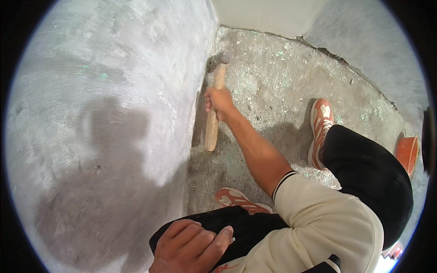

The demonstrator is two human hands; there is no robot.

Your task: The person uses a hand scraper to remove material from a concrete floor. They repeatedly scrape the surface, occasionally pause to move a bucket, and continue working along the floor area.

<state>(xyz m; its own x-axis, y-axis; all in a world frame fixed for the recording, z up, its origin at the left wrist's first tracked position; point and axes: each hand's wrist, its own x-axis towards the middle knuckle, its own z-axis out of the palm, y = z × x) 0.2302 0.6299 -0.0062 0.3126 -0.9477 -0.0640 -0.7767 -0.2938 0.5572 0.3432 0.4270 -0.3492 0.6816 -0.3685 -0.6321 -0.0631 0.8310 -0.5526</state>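
My right hand is wrapped around the wooden handle of a hammer, near the handle's middle. The metal hammer head points away from me, close to where the left wall meets the floor. Whether it touches either surface is unclear. My left hand lies over my bent left knee, in black trousers, with its fingers curled down. A tiny whitish bit shows beside its thumb; the palm and fingertips are hidden.
Rough concrete floor bears scattered white and green flecks. Another wall curves along the far right, with a broken gap at its base. An orange container stands right of my right leg. My shoes are planted apart.
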